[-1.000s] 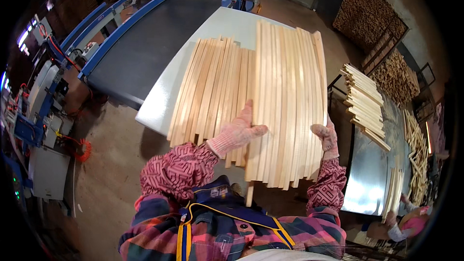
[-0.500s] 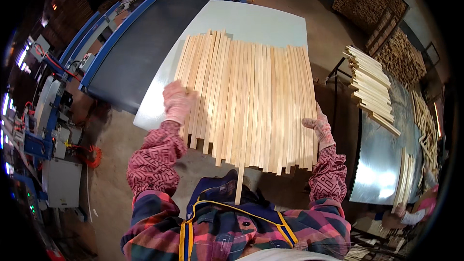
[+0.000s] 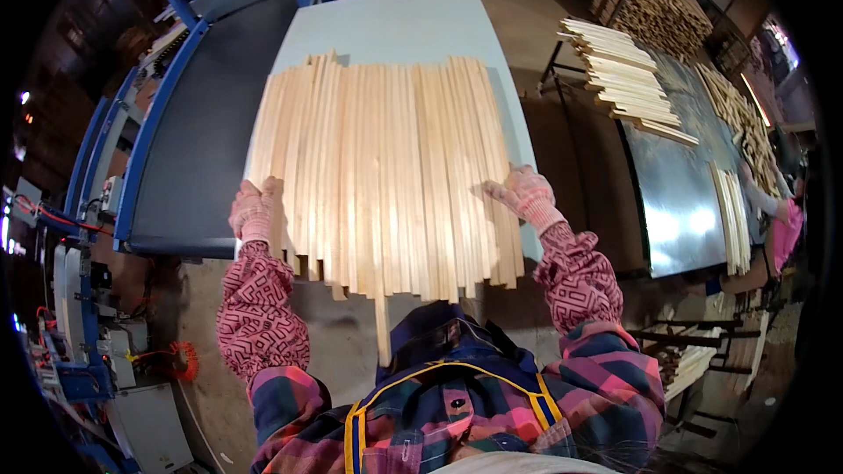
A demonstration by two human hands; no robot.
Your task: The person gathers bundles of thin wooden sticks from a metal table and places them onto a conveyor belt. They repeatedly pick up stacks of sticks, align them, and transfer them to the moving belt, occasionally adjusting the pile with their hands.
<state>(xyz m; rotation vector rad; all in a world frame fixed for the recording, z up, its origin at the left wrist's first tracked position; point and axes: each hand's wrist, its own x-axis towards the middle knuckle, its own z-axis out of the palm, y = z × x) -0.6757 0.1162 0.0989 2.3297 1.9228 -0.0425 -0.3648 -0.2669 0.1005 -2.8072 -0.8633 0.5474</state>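
Head view | wooden slats [image 3: 386,175] run lengthwise away | gloved hands flank them

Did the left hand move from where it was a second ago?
Yes. The left hand went from the middle of the wooden slats out to their left edge, toward the blue conveyor frame. It now presses flat against the outermost slat.

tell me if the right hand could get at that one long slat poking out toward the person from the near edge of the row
Probably yes. The right hand lies flat on the right side of the wooden slats, holding nothing, and the protruding slat sticks out past the table edge with nothing over it. The hand would only need to draw back and inward.
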